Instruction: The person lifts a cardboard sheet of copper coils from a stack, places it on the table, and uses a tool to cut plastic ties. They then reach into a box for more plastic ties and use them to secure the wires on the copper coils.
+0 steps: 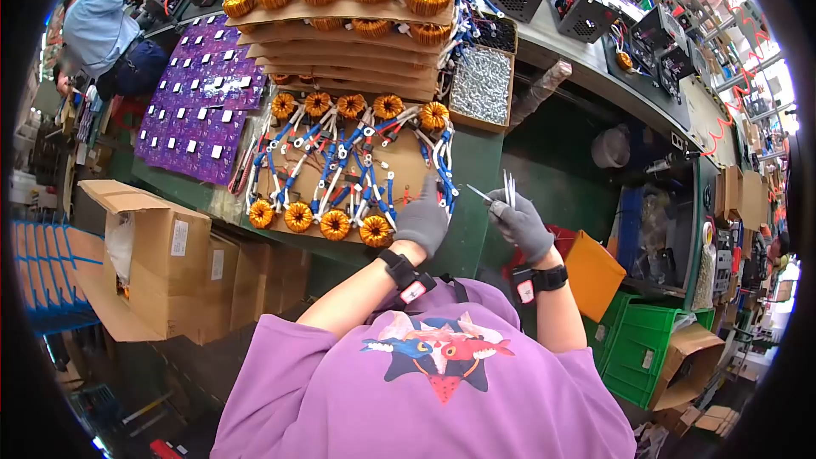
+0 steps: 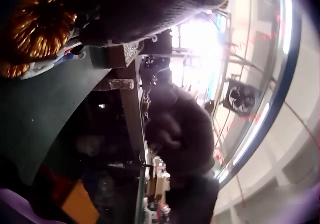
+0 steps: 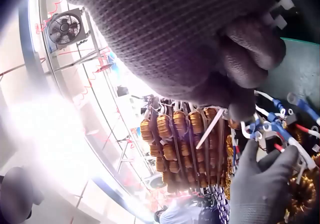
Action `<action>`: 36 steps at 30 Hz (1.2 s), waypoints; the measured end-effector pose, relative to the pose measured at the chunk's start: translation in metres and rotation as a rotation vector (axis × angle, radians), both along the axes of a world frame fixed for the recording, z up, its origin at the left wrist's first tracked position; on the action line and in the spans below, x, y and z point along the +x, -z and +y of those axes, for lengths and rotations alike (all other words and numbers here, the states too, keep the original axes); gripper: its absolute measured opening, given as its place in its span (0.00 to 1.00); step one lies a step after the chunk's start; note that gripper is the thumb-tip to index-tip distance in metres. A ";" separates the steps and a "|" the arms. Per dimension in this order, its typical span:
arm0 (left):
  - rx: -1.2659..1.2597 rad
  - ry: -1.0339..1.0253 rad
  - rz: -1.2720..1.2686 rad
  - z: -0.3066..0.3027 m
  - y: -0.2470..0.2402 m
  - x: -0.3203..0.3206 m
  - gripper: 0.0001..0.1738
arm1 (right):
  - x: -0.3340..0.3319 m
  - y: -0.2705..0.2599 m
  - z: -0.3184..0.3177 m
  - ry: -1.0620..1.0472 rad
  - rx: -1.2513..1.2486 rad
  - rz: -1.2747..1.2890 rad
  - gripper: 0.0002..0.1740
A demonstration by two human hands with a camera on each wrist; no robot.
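My gloved left hand (image 1: pixel 425 221) reaches over the right end of a cardboard sheet (image 1: pixel 399 157). On this sheet lie rows of copper-wound ring coils (image 1: pixel 335 224) with blue, white and red leads (image 1: pixel 346 172). In the right wrist view, the left hand's straight, spread fingers (image 3: pixel 282 166) touch the lead ends. Off to the right, my gloved right hand (image 1: pixel 523 229) grips several thin white cable ties (image 1: pixel 510 189), which fan out past its fingers. One cable tie (image 3: pixel 210 129) sticks out below the curled fingers in the right wrist view. The left wrist view is dark, with a coil (image 2: pixel 42 26) beside the glove.
Stacked cardboard layers of coils (image 1: pixel 344 55) stand behind the sheet. Purple circuit boards (image 1: pixel 200 102) lie left, a box of silvery pieces (image 1: pixel 480 85) right. Cartons (image 1: pixel 157 255), an orange bin (image 1: pixel 592 276) and green crates (image 1: pixel 633 348) flank me. A person (image 1: pixel 102 30) works far left.
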State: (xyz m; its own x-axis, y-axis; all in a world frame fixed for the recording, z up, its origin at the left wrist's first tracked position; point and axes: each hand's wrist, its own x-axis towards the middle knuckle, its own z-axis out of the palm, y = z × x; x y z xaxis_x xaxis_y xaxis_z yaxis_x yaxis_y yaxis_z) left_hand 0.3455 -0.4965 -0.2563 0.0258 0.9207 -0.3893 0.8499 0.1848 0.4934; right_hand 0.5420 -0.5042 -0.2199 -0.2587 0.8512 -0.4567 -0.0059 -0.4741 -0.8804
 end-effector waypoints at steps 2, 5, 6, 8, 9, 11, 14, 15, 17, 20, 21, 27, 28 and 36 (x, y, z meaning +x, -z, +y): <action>0.125 -0.130 -0.222 -0.013 0.008 -0.006 0.41 | -0.001 0.006 -0.002 0.013 -0.002 0.033 0.11; 0.237 -0.299 -0.473 -0.025 0.017 -0.008 0.36 | -0.004 0.008 0.000 0.002 0.080 -0.072 0.12; 0.222 -0.319 -0.585 -0.024 0.022 -0.009 0.34 | -0.008 0.008 0.002 -0.004 0.203 -0.185 0.12; 0.151 -0.347 -0.714 -0.025 0.030 -0.011 0.28 | -0.008 0.014 0.007 -0.049 0.364 -0.373 0.15; 0.148 -0.354 -0.716 -0.025 0.022 -0.009 0.28 | -0.009 0.014 0.009 -0.055 0.361 -0.374 0.15; 0.172 -0.339 -0.596 -0.026 0.010 -0.006 0.23 | -0.011 0.014 0.015 -0.070 0.393 -0.442 0.16; 0.196 -0.310 -0.567 -0.027 0.025 -0.004 0.23 | -0.012 0.016 0.023 -0.105 0.435 -0.532 0.15; 0.190 -0.283 -0.555 -0.026 0.023 -0.003 0.23 | -0.012 0.016 0.024 -0.126 0.449 -0.555 0.15; 0.173 -0.262 -0.511 -0.027 0.017 -0.004 0.23 | -0.013 0.015 0.026 -0.144 0.452 -0.598 0.15; 0.155 -0.231 -0.450 -0.026 0.006 -0.006 0.22 | -0.012 0.020 0.030 -0.153 0.493 -0.658 0.15; 0.154 -0.221 -0.436 -0.026 0.004 -0.006 0.21 | -0.012 0.020 0.031 -0.145 0.530 -0.677 0.15; 0.105 -0.246 -0.420 -0.023 -0.001 -0.006 0.24 | -0.015 0.013 0.044 -0.234 0.468 -0.549 0.16; 0.105 -0.249 -0.420 -0.023 0.000 -0.006 0.24 | -0.015 0.013 0.046 -0.236 0.469 -0.549 0.16; 0.099 -0.265 -0.441 -0.024 -0.008 -0.005 0.24 | -0.026 0.013 0.056 -0.356 0.422 -0.597 0.16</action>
